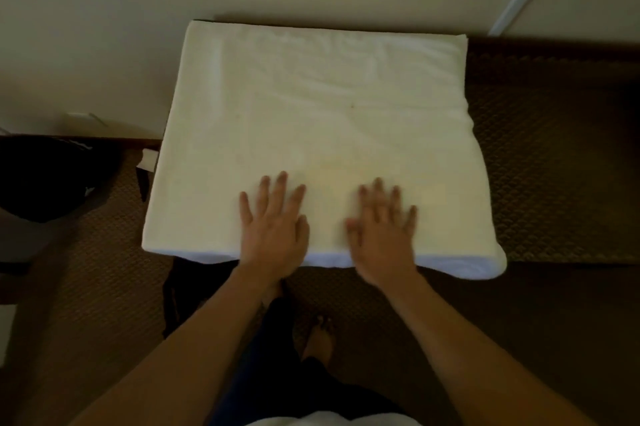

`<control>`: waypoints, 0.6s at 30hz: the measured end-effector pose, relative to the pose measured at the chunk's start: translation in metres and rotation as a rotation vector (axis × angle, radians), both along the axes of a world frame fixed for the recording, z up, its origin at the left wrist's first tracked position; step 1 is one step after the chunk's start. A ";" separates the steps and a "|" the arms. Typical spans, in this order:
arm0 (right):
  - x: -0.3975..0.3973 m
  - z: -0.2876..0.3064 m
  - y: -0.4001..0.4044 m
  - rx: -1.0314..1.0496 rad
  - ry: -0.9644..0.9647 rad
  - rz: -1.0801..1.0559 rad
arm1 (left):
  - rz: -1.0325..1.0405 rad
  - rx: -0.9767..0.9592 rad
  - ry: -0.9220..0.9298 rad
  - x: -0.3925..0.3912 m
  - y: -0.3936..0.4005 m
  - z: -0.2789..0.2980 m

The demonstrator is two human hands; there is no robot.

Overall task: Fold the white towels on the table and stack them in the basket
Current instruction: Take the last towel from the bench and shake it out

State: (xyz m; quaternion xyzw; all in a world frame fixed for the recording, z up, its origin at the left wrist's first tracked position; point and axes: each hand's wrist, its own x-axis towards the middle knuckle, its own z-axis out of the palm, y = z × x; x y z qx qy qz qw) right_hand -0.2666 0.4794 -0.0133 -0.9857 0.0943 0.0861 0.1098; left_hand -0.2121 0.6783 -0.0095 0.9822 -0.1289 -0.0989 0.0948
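No legible text (dim, blurred).

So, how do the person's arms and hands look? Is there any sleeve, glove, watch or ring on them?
Both forearms are bare up to the bottom edge of the picture; no sleeve shows. The left hand and the right hand wear no gloves. No watch or bracelet is visible at either wrist. No ring can be seen, but the fingers, chiefly on the right hand, are blurred.

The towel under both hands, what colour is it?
White, plain, the towel looks slightly cream in dim light; head view shows it.
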 end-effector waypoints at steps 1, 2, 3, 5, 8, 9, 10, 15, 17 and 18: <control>-0.008 -0.003 0.022 0.022 0.000 0.174 | -0.087 0.018 0.022 -0.003 -0.017 -0.004; -0.015 -0.005 0.035 0.026 0.000 0.264 | -0.124 0.046 0.038 -0.004 -0.026 -0.009; -0.020 -0.005 0.034 0.022 0.000 0.266 | -0.126 0.064 0.038 -0.004 -0.030 -0.012; -0.023 -0.009 0.003 0.031 -0.007 0.122 | -0.112 0.061 -0.011 -0.003 -0.027 -0.019; -0.039 -0.013 -0.074 -0.019 0.019 -0.202 | -0.137 0.058 -0.045 -0.005 -0.024 -0.025; -0.045 -0.012 -0.098 0.012 0.030 -0.308 | -0.138 0.049 -0.051 -0.006 -0.025 -0.025; -0.050 -0.011 -0.120 0.065 0.037 -0.395 | -0.137 0.042 -0.056 -0.006 -0.027 -0.025; -0.034 0.003 -0.156 0.152 0.136 -0.903 | -0.121 0.045 -0.054 -0.005 -0.031 -0.024; -0.021 0.009 -0.121 -0.003 0.006 -0.659 | -0.119 0.037 -0.044 -0.006 -0.035 -0.022; -0.014 0.009 -0.096 -0.015 -0.045 -0.449 | -0.119 0.037 -0.034 -0.006 -0.036 -0.021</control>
